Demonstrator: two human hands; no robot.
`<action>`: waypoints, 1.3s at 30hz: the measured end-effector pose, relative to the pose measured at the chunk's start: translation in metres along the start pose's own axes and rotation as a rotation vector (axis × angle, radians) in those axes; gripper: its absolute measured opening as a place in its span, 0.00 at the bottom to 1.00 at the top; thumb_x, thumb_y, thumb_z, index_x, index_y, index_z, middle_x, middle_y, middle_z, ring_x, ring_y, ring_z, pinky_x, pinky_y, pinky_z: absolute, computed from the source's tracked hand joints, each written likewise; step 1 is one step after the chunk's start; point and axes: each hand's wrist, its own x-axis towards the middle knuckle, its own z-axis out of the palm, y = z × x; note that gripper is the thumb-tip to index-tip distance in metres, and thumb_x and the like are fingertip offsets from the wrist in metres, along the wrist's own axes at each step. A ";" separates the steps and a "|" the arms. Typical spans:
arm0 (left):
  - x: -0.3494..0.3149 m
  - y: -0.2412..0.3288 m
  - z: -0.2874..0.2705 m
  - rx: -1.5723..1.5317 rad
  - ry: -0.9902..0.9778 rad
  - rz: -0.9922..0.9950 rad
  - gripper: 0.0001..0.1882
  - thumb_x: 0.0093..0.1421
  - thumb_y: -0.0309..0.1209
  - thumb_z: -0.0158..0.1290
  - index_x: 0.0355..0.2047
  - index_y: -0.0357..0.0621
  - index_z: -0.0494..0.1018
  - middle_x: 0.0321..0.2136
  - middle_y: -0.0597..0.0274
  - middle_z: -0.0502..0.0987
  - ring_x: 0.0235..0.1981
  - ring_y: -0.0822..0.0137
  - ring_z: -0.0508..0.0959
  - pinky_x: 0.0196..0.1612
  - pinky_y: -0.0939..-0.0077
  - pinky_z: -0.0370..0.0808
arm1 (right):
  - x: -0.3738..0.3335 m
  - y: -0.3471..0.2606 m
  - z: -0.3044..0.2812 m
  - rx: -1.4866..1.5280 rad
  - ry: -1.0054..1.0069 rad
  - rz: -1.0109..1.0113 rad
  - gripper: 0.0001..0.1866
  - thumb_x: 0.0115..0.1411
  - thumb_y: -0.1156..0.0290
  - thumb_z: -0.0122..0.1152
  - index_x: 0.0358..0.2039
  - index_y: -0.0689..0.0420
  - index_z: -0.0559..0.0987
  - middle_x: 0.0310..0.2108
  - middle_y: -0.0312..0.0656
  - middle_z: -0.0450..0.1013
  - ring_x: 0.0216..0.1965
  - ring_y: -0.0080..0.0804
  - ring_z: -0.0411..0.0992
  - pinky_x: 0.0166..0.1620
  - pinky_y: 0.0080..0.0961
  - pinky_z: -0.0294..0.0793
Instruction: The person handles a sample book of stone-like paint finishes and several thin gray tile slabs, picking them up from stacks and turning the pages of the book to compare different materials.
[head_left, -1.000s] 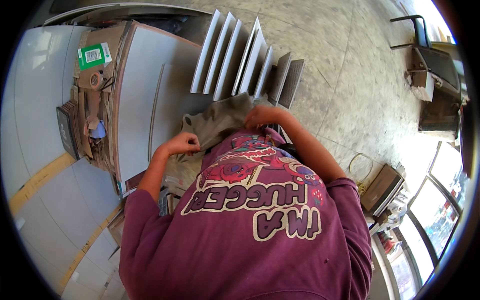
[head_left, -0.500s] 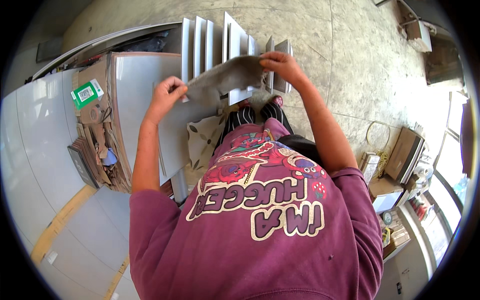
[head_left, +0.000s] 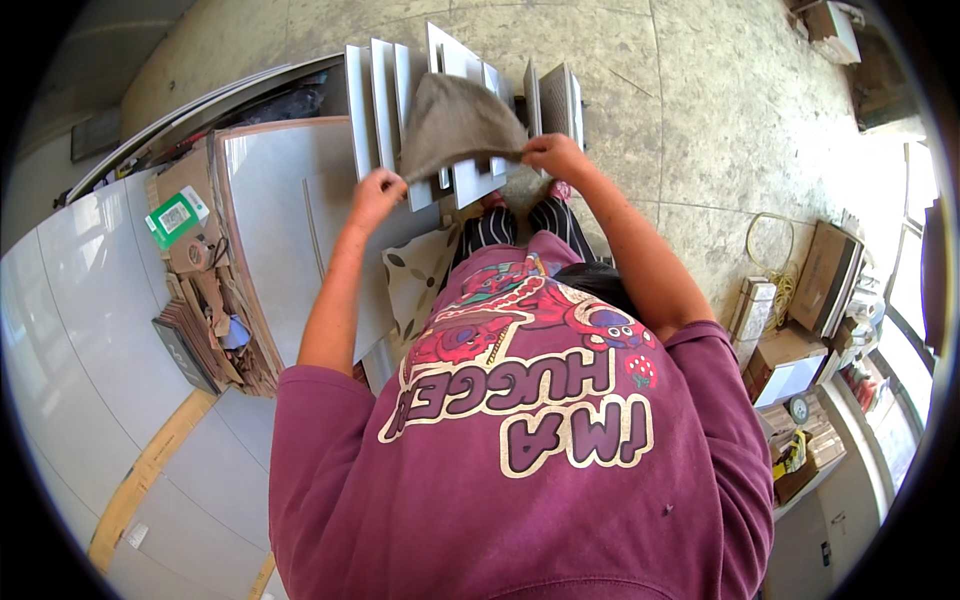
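A grey-brown cloth (head_left: 458, 122) is stretched between my two hands, its far part billowing up and away from me. My left hand (head_left: 377, 196) pinches its near left corner, and my right hand (head_left: 555, 155) grips the near right corner. Behind and beneath the cloth stand several upright tile panels (head_left: 384, 105), white and grey, in a row with gaps between them. The cloth hides the middle of that row. Just right of the cloth are a narrow grey panel (head_left: 533, 98) and a darker speckled panel (head_left: 556, 100).
At left lies a large glossy slab (head_left: 285, 190) beside torn cardboard (head_left: 228, 300), a tape roll (head_left: 198, 252) and a green card (head_left: 176, 217). A patterned tile (head_left: 412, 280) leans near my legs. Boxes (head_left: 785, 365) and a coiled yellow cord (head_left: 785, 290) stand at right on concrete floor (head_left: 690, 120).
The cloth has swung from hanging toward me to billowing away over the panels. My left hand has moved right and nearer; my right hand has come nearer too. Both keep their hold.
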 end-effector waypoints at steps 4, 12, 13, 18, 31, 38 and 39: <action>-0.041 -0.037 0.046 0.101 -0.159 -0.088 0.06 0.52 0.28 0.54 0.26 0.39 0.71 0.19 0.65 0.73 0.20 0.76 0.73 0.24 0.80 0.71 | -0.006 0.021 0.006 -0.152 -0.262 0.123 0.13 0.43 0.66 0.62 0.32 0.55 0.81 0.25 0.42 0.76 0.27 0.31 0.75 0.34 0.25 0.73; -0.108 -0.063 0.083 -0.013 -0.258 -0.185 0.04 0.53 0.25 0.54 0.26 0.36 0.71 0.21 0.63 0.74 0.22 0.74 0.74 0.26 0.79 0.72 | 0.000 0.028 0.019 -0.312 -0.440 0.151 0.15 0.41 0.67 0.62 0.33 0.54 0.81 0.24 0.40 0.76 0.24 0.31 0.75 0.32 0.26 0.74; -0.110 -0.064 0.083 0.002 -0.248 -0.143 0.05 0.53 0.25 0.54 0.26 0.36 0.71 0.21 0.63 0.74 0.22 0.74 0.74 0.26 0.79 0.72 | 0.001 0.027 0.021 -0.324 -0.436 0.128 0.14 0.42 0.67 0.61 0.32 0.55 0.81 0.23 0.42 0.76 0.23 0.30 0.75 0.32 0.26 0.74; -0.111 -0.048 0.072 0.029 -0.147 -0.015 0.05 0.54 0.26 0.53 0.25 0.37 0.70 0.20 0.65 0.73 0.22 0.75 0.73 0.26 0.80 0.71 | 0.002 0.010 0.019 -0.366 -0.444 0.049 0.14 0.43 0.68 0.59 0.32 0.58 0.80 0.21 0.44 0.75 0.23 0.30 0.75 0.31 0.25 0.75; -0.074 0.108 -0.091 0.047 0.426 0.272 0.04 0.53 0.24 0.54 0.26 0.38 0.70 0.24 0.66 0.70 0.26 0.76 0.69 0.31 0.81 0.68 | 0.007 -0.137 -0.048 0.167 -0.121 -0.142 0.12 0.54 0.69 0.58 0.38 0.60 0.78 0.27 0.37 0.75 0.28 0.21 0.71 0.36 0.19 0.70; -0.031 0.137 -0.147 0.299 0.676 0.563 0.04 0.53 0.24 0.54 0.27 0.37 0.71 0.26 0.61 0.72 0.24 0.68 0.71 0.30 0.79 0.70 | 0.029 -0.182 -0.033 0.190 0.141 -0.320 0.12 0.54 0.67 0.59 0.39 0.56 0.79 0.27 0.32 0.74 0.32 0.18 0.69 0.38 0.18 0.67; -0.024 0.134 -0.150 0.310 0.691 0.585 0.04 0.52 0.24 0.54 0.27 0.38 0.71 0.26 0.61 0.72 0.25 0.68 0.72 0.30 0.78 0.70 | 0.035 -0.183 -0.027 0.199 0.195 -0.341 0.12 0.53 0.66 0.60 0.38 0.55 0.79 0.27 0.32 0.74 0.31 0.19 0.68 0.37 0.18 0.67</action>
